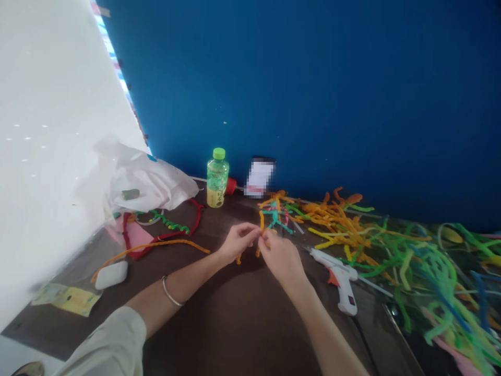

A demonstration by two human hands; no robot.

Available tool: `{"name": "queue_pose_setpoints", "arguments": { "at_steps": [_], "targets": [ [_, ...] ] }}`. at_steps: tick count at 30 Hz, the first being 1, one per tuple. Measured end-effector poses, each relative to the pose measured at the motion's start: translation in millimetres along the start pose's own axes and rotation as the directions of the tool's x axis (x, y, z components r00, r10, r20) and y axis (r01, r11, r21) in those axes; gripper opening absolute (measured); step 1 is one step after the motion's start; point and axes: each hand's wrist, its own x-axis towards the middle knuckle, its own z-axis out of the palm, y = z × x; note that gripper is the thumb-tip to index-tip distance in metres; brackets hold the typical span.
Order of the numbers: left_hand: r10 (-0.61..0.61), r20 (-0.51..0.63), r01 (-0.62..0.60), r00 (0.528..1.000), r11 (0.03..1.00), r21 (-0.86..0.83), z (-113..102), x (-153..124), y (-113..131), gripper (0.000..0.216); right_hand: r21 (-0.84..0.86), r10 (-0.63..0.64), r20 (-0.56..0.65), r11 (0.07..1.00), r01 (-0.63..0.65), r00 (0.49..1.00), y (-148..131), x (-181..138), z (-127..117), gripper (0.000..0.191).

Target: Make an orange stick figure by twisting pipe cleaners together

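**Both hands pinching an orange pipe cleaner**

Your left hand (237, 243) and right hand (279, 256) are closed on the orange pipe cleaner (261, 222), fingertips together, above the dark table (219, 334), just left of the white glue gun (338, 279), near the heap of pipe cleaners (336, 222).

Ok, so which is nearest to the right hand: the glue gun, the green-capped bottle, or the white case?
1. Hot glue gun, just to the right of the right hand.
2. Green-capped bottle, farther ahead and to the left.
3. White case, far off to the left.
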Motion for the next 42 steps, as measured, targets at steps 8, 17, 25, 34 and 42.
{"name": "queue_pose_setpoints", "arguments": {
  "at_steps": [8, 17, 25, 34, 42],
  "targets": [
    [-0.046, -0.045, 0.044, 0.998, 0.998, -0.055, -2, 4, -3, 0.034, 0.107, -0.134, -0.026, 0.985, 0.136, 0.991, 2, -2, -4, 0.019],
    [-0.001, -0.049, 0.004, 0.999, 0.998, 0.059, -4, 7, -9, 0.033, 0.012, -0.252, -0.124, 0.967, 0.255, 0.960, 16, -1, -16, 0.022],
    [0.065, 0.039, -0.070, 0.997, 0.987, 0.146, -3, 1, -3, 0.029, 0.195, -0.152, -0.145, 0.964, 0.179, 0.978, 18, -1, -21, 0.017],
    [0.019, 0.185, -0.030, 0.982, 0.998, 0.056, -4, -5, 8, 0.026, 0.505, -0.044, -0.053, 0.860, 0.065, 0.998, 23, 2, -26, 0.015],
    [-0.019, 0.199, 0.016, 0.980, 1.000, 0.016, -6, -3, 7, 0.029, 0.613, -0.118, -0.022, 0.783, 0.107, 0.993, 34, 6, -23, 0.017]
  ]
}}
